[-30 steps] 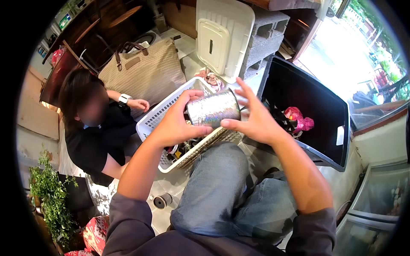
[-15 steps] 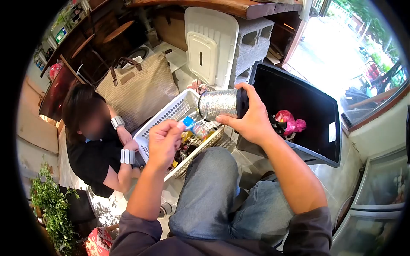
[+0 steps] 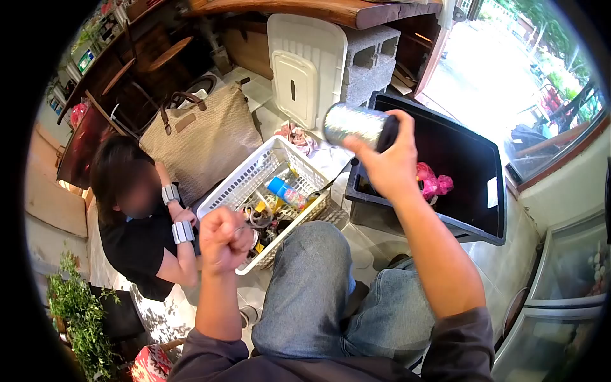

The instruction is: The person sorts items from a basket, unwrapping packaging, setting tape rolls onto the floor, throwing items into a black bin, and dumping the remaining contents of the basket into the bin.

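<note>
My right hand (image 3: 389, 159) grips a shiny silver cylinder (image 3: 353, 123) with a black end, holding it sideways above the gap between the basket and the black bin. Its fingers wrap the black end, and the thumb lies along the silver side. My left hand (image 3: 224, 239) is closed in a pinch by the basket's near left edge; whatever it holds is too small or hidden. Below both hands, the white plastic basket (image 3: 219, 191) contains a blue-capped bottle (image 3: 286, 191) and several jumbled yellow and dark items.
A black bin (image 3: 433, 232) with a pink bundle (image 3: 434, 181) inside stands to the right. At the left crouches a person (image 3: 137, 223) wearing wrist weights. Behind are a woven bag (image 3: 200, 137), a white lid (image 3: 305, 70) and concrete blocks (image 3: 368, 67).
My left hand has moved left and down, away from the cylinder. My right hand has shifted right and up with the cylinder, uncovering more of the basket.
</note>
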A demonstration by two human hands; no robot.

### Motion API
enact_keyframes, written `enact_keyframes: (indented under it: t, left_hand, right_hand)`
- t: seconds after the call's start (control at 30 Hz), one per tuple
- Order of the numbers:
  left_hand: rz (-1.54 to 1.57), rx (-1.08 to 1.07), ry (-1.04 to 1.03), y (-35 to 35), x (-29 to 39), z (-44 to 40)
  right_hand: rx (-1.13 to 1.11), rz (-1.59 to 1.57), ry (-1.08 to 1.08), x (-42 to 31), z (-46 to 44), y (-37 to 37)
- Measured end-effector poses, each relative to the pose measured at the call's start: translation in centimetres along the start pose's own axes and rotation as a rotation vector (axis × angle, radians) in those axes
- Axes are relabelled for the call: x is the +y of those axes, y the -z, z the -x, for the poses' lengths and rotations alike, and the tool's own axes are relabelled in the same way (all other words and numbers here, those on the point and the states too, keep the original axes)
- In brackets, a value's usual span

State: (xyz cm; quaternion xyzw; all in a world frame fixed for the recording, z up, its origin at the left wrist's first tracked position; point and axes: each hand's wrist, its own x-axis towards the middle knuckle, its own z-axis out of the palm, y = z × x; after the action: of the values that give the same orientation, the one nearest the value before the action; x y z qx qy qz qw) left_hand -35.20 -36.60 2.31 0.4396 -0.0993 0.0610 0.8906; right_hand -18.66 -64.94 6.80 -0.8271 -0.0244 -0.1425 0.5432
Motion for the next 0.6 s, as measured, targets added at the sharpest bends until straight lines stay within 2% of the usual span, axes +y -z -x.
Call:
enact_keyframes:
  t: [0.03,0.07,0.1,0.13,0.17,0.23,0.27,0.37,0.43,0.5,0.57,0.6]
  left_hand:
    - [-0.005,-0.042,-0.004,0.7,0.5,0.3]
    - [-0.007,-0.085,-0.008,1.5,0.9,0.6]
    - [-0.006,-0.130,-0.011,2.3,1.1,0.8]
    - [-0.009,-0.059,-0.035,3.6,1.2,0.8]
    - [0.024,0.109,-0.045,5.3,0.7,0.4]
    - [-0.495,0.609,-0.285,9.6,-1.7,-2.0]
    - [-0.699,0.642,-0.190,15.1,-2.3,-1.8]
    - [-1.432,0.376,-0.055,13.5,-2.8,-2.9]
    - [-1.896,0.163,0.076,11.2,-3.8,-3.2]
    - [-1.395,0.093,0.060,5.9,-2.9,-5.1]
    - [-0.403,0.072,-0.057,-1.6,-2.3,-5.6]
    - [-0.354,0.023,-0.048,-4.0,-2.5,-5.8]
  right_hand:
    - [0.058,-0.049,-0.101,0.1,-0.7,0.5]
    - [0.083,-0.309,-0.141,2.7,-2.2,0.1]
    - [0.041,-0.481,-0.229,2.0,-2.6,1.2]
    - [0.057,-0.552,-0.255,2.4,-3.0,1.7]
    - [0.073,-0.623,-0.281,2.9,-3.4,2.2]
    - [-0.010,-0.813,-0.363,3.4,-4.2,3.3]
    - [-0.059,-0.911,-0.406,3.6,-4.2,3.5]
    - [-0.289,-1.044,-0.508,2.4,-3.5,4.1]
    - [-0.342,-0.962,-0.469,2.0,-2.8,3.3]
    - [-0.435,-0.839,-0.395,0.7,-1.3,2.3]
    - [-0.591,-0.719,-0.320,0.5,0.6,0.2]
    - [-0.682,-0.606,-0.217,0.1,1.7,-0.8]
